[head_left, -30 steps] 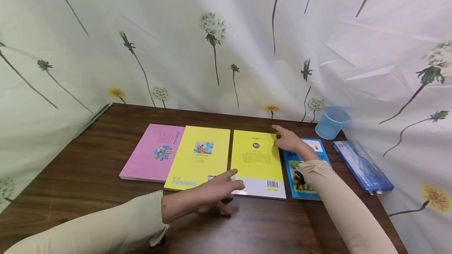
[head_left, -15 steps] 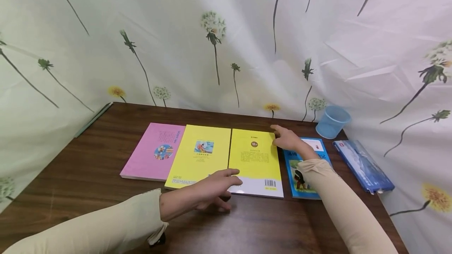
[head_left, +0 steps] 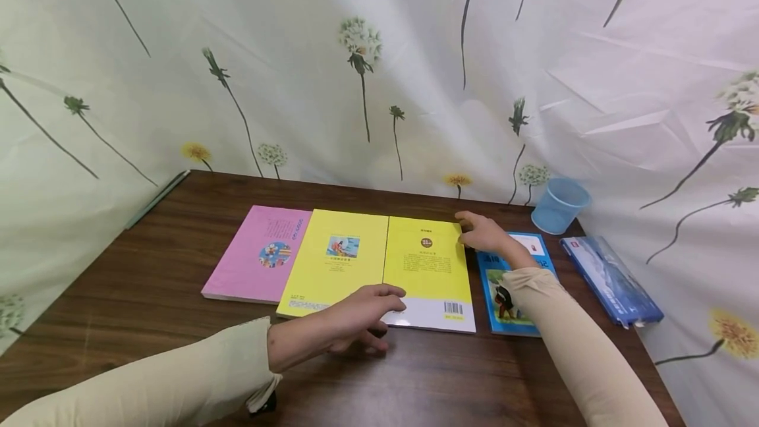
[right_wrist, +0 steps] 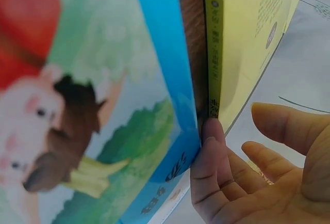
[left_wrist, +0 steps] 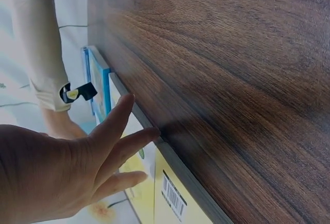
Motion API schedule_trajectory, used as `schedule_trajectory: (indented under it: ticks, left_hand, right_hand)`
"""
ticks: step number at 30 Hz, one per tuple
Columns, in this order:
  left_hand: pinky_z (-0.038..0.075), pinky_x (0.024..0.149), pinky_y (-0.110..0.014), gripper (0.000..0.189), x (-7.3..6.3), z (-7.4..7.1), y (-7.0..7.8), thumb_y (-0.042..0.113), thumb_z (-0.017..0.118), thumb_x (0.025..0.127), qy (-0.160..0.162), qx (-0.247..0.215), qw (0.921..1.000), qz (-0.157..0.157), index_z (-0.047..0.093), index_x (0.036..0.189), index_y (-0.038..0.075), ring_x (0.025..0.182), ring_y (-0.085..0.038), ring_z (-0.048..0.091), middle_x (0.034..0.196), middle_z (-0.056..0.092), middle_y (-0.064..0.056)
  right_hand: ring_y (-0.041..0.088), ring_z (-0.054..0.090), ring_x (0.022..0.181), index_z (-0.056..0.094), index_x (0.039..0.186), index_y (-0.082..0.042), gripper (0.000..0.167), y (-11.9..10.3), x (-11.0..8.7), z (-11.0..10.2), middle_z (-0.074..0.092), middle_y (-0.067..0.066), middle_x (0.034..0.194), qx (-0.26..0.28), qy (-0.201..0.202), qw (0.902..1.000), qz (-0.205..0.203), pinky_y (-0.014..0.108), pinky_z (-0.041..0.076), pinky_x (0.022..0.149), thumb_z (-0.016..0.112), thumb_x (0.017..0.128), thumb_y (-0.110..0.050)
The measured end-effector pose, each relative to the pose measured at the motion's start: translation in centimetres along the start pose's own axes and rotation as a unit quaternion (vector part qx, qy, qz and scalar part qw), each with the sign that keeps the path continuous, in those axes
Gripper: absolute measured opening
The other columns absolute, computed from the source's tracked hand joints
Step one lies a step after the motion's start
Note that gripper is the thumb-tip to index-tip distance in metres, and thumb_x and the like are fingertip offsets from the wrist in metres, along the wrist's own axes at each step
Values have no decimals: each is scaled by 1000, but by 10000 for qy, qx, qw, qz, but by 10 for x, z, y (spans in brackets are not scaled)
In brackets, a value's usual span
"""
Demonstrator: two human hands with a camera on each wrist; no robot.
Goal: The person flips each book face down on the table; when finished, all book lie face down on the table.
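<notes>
A yellow book with a white lower band (head_left: 423,269) lies back cover up, its left edge against another yellow book (head_left: 332,256). My right hand (head_left: 481,232) is at its far right corner. In the right wrist view a fingertip (right_wrist: 212,128) touches the end of its spine, with the thumb held apart. Spread fingers of my left hand (head_left: 362,315) are at the near edges of the two yellow books; in the left wrist view one fingertip (left_wrist: 154,133) meets that edge. Partly under my right forearm lies a blue picture-cover book (head_left: 504,295).
A pink book (head_left: 257,256) lies at the left, touching the yellow one. At the back right stand a light blue cup (head_left: 560,206) and a blue box (head_left: 611,279). A floral curtain (head_left: 296,71) borders the dark wooden table (head_left: 148,295).
The yellow-and-white book has slid left, closing the gap to the other yellow book and widening the gap to the blue book. Both hands have shifted only slightly.
</notes>
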State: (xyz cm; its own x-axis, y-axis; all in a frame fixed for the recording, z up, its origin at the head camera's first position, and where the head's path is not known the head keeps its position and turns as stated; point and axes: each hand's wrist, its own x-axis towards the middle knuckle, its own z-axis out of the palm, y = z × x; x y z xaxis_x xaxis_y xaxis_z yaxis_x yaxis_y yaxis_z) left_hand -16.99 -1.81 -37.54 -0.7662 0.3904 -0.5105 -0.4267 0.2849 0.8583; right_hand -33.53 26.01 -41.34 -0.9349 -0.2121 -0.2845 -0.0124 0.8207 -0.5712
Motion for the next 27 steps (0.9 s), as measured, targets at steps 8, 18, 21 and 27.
schedule_trajectory:
  ticks: [8, 18, 21, 27]
  left_hand:
    - [62, 77, -45, 49, 0, -1, 0, 25, 58, 96, -16, 10, 10000, -14, 52, 140, 3, 114, -40, 57, 142, 50, -18]
    - [62, 76, -47, 49, 0, -2, -2, 24, 59, 95, 19, 131, 9999, -9, 52, 139, 4, 112, -39, 59, 140, 53, -19]
    - [62, 76, -46, 49, -1, -2, -2, 25, 59, 95, 23, 154, 9999, -8, 53, 139, 5, 112, -39, 59, 140, 53, -18]
    - [62, 77, -47, 44, -2, -3, -2, 24, 59, 95, 28, 135, 9999, 16, 55, 134, 3, 115, -40, 58, 138, 53, -18]
  right_hand:
    - [35, 61, 107, 30, 156, -7, 66, 0, -1, -1, 37, 25, 156, 86, -6, 10000, -5, 39, 51, 76, 56, 96, -12]
    - [27, 59, 89, 30, 156, -7, 66, 1, 1, 2, 37, 26, 155, 155, -29, 9999, -19, 33, 45, 67, 57, 96, -12]
    - [27, 59, 91, 31, 156, -8, 66, 0, 1, 2, 37, 25, 156, 133, -65, 9999, -13, 35, 46, 70, 57, 96, -13]
    - [26, 61, 91, 33, 156, -8, 65, 1, 3, 1, 38, 24, 156, -2, -61, 10000, -14, 37, 49, 75, 57, 96, -13]
